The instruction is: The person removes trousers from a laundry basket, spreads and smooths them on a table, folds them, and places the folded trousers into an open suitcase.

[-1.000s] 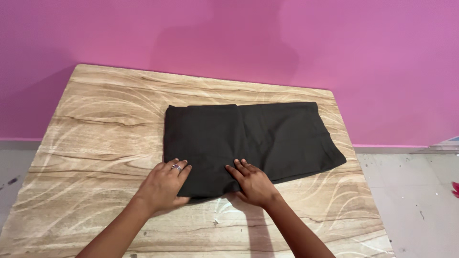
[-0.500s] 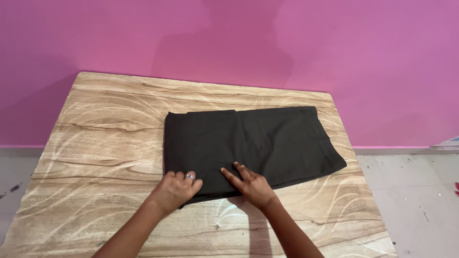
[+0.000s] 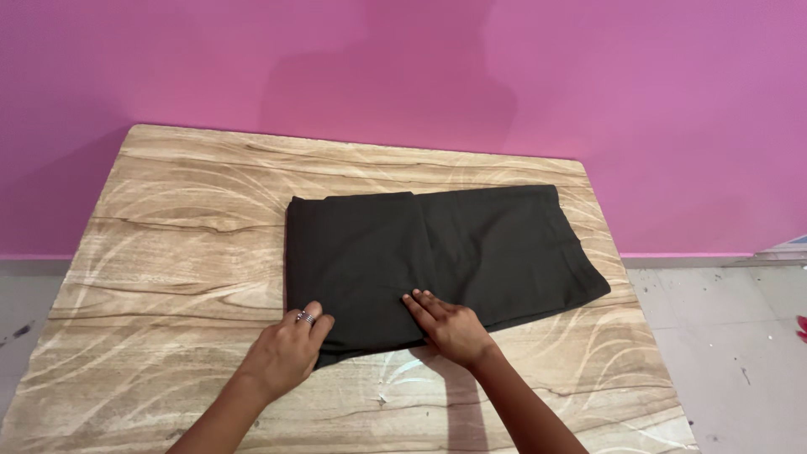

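A folded black garment (image 3: pixel 437 252) lies flat on a wood-grain table (image 3: pixel 185 227), its right part angled toward the right edge. My left hand (image 3: pixel 284 355) is at the garment's near left corner, with a ring on one finger and the fingers curled around the fabric edge. Just to its right, my right hand (image 3: pixel 450 326) rests palm down on the near edge of the garment, fingers together and pointing up-left. Both forearms come in from the bottom of the view.
A pink wall (image 3: pixel 403 76) stands right behind the table. Grey tiled floor (image 3: pixel 731 336) shows to the right and at the far left. Bare tabletop surrounds the garment on the left and near sides.
My left hand has gone from flat with spread fingers to curled around the garment's near edge. My right hand has stayed flat, shifting only slightly. The garment has not visibly moved.
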